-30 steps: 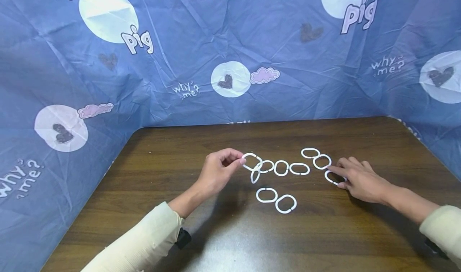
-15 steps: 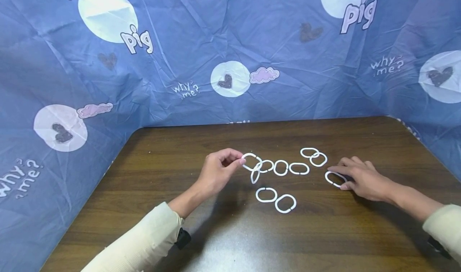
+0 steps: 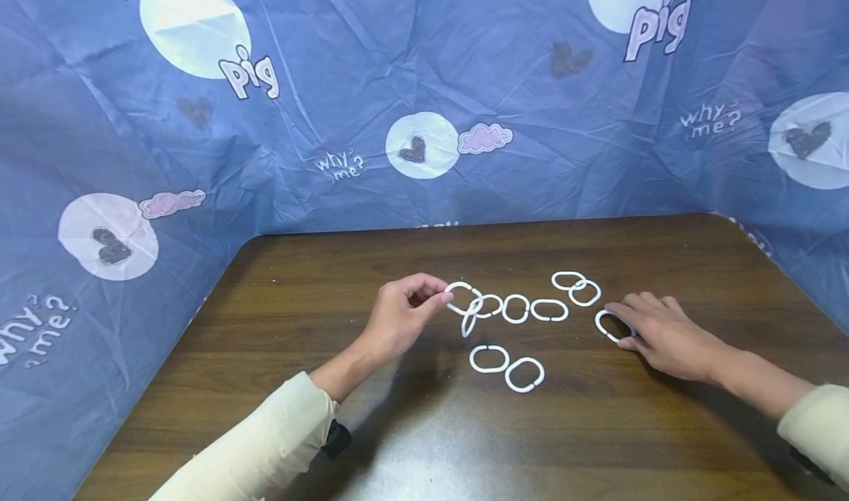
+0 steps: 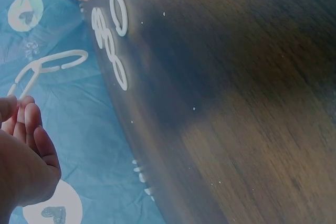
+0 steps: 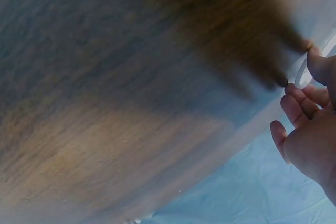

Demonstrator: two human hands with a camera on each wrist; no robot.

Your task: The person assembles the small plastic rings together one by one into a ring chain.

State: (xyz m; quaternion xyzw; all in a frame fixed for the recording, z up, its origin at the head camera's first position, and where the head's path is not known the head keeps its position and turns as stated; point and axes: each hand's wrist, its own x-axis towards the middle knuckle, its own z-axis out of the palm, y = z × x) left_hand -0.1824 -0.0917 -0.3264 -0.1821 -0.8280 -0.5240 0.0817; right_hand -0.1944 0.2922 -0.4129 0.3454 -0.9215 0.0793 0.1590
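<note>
In the head view my left hand [image 3: 398,317] pinches a white oval split link [image 3: 458,284] between thumb and fingertips, above the table. A second white link [image 3: 464,330] hangs hooked through it. The left wrist view shows this linked pair [image 4: 63,54] beyond the fingertips. On the right, my right hand [image 3: 670,339] holds another white link [image 3: 598,326] at the tabletop, thumb and index finger on opposite sides of its rim. Part of that link [image 5: 303,77] is covered by fingers in the right wrist view.
Several more white links lie on the brown table [image 3: 298,280]: a row with one link [image 3: 550,320] near the middle, an overlapping pair [image 3: 553,280] behind, and two adjacent ones [image 3: 489,371] nearer the front. A blue patterned cloth [image 3: 358,103] surrounds the far edges.
My right hand has drawn its link away from the overlapping pair, whose nearer link has shifted slightly back and left. My left hand stays in place with its two links.
</note>
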